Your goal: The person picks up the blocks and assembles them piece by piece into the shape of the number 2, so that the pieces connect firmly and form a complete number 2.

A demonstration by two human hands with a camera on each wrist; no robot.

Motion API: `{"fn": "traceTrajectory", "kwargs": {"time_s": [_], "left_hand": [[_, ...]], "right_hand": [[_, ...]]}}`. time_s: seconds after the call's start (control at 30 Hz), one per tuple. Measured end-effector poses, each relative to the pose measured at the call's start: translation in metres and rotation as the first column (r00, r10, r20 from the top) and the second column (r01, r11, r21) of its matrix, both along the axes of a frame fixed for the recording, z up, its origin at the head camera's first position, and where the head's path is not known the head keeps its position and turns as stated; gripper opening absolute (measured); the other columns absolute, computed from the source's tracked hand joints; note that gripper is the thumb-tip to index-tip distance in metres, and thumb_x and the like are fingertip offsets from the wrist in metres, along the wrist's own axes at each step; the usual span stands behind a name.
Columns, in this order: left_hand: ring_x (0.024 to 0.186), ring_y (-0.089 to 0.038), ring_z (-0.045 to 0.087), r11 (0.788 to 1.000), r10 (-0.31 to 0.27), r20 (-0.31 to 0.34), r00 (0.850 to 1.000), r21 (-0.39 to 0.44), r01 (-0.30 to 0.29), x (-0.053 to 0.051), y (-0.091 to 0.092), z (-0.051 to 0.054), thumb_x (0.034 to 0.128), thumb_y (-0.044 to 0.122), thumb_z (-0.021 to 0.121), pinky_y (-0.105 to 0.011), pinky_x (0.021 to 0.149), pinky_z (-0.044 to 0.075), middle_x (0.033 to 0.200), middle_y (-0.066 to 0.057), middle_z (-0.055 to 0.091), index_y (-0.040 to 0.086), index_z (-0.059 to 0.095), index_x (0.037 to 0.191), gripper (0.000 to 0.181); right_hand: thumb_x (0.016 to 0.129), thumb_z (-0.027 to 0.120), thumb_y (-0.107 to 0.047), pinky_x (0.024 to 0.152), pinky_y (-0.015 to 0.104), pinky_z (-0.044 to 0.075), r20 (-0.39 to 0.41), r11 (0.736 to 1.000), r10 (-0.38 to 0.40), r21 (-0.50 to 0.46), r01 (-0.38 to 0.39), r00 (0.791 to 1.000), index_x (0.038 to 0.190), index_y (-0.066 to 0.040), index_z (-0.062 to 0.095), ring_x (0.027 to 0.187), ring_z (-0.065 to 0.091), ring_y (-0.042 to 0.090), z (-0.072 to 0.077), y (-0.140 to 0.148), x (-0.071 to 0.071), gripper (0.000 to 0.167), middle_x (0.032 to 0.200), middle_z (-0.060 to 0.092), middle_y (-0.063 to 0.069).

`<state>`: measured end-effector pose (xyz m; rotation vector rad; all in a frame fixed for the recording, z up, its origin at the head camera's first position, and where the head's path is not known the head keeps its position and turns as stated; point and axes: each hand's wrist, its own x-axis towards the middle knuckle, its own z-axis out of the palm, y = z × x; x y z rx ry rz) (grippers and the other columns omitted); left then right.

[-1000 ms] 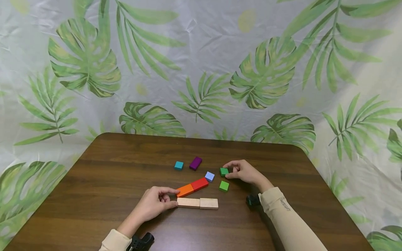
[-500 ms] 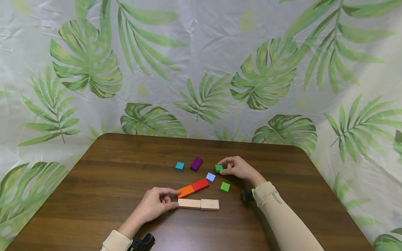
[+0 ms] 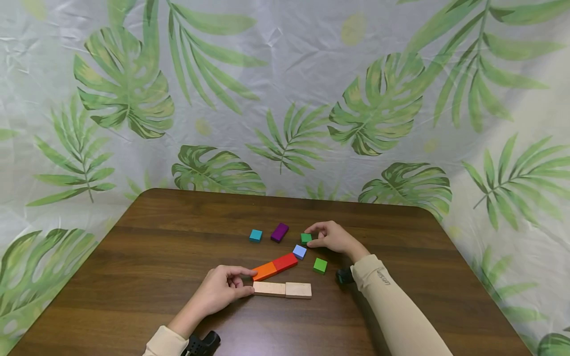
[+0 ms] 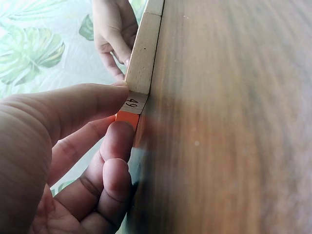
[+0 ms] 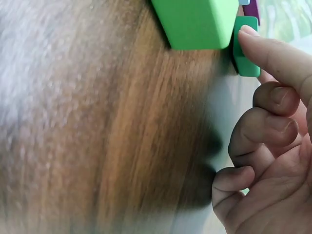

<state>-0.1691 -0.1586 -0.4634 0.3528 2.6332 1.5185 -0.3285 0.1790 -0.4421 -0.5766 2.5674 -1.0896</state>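
Note:
My left hand (image 3: 219, 290) spans the left ends of two rows, thumb against a plain wooden block (image 3: 269, 288) and index finger on an orange block (image 3: 264, 271). In the left wrist view, the wooden block's end (image 4: 131, 103) bears the number 49. A red block (image 3: 285, 262) touches the orange one, and a second plain block (image 3: 298, 290) continues the wooden row. Between thumb and index finger, my right hand (image 3: 333, 238) pinches a dark green block (image 3: 306, 239). The light blue block (image 3: 300, 251) sits by the red one's far end.
A light green block (image 3: 320, 265) lies nearer than the dark green one. Farther back are a purple block (image 3: 279, 232) and a turquoise block (image 3: 256, 235). The brown wooden table (image 3: 147, 247) ends at a leaf-patterned cloth (image 3: 285, 89).
My right hand has moved left with the dark green block, bringing it closer to the light blue and purple blocks. My left hand has stayed at the row ends.

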Motion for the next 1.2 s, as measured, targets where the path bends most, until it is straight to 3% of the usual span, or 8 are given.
{"fn": "traceTrajectory", "kwargs": {"time_s": [0.4,1.2], "left_hand": [[0.057,-0.003,0.045,1.000,-0.003,0.008,1.000,0.003,0.003,0.0002,0.0002,-0.0006,0.0869,0.022,0.091,-0.020,0.054,0.035,0.069,0.004,0.062,0.016,0.084,0.118,0.032],[0.059,-0.003,0.046,1.000,0.010,0.009,1.000,-0.026,-0.010,-0.0008,-0.0001,-0.0026,0.0874,0.021,0.090,-0.020,0.056,0.037,0.069,0.007,0.062,0.018,0.084,0.116,0.030]], "right_hand": [[0.096,0.082,-0.017,0.066,0.029,0.038,0.014,1.000,-0.005,-0.008,0.005,1.000,0.133,-0.008,0.073,0.063,0.039,0.014,-0.0017,0.0028,0.0005,0.039,0.066,0.045,-0.004],[0.095,0.083,-0.017,0.064,0.027,0.036,0.020,1.000,-0.006,-0.026,0.007,1.000,0.126,-0.007,0.076,0.062,0.037,0.013,-0.0029,0.0010,0.0009,0.033,0.064,0.042,-0.005]]}}
